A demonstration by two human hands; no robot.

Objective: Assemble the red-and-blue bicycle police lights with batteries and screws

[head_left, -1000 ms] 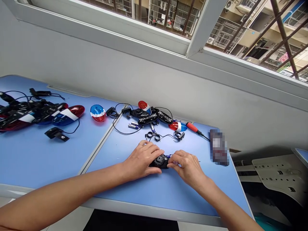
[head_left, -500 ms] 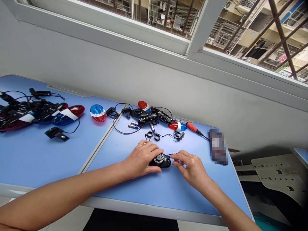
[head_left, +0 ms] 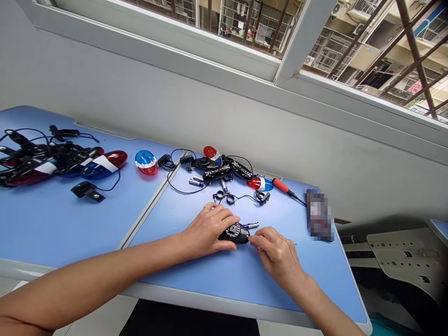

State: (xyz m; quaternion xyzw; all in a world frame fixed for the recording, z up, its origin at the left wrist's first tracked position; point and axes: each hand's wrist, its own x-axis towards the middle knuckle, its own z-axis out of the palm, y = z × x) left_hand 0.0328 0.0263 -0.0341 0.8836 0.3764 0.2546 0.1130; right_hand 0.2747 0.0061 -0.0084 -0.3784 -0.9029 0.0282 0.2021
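Left hand [head_left: 209,231]: grip closed on black oval unit [head_left: 236,233]; right hand [head_left: 276,249]: fingertips pinched, contents perhaps hidden.

Lighting: bright overall; daylight visible through far window [head_left: 381,56]. Tabletop [head_left: 175,214]: pale sheen toward middle, soft shadows near hands. Glossy red-blue shell [head_left: 105,164]: sharp highlights. Chair area [head_left: 402,256], right: deep shade. Focus: mostly clear; markings on black housing [head_left: 236,232] too small to read. Wide-angle stretch toward edges. Phone-like object [head_left: 319,214], right: pixelated.
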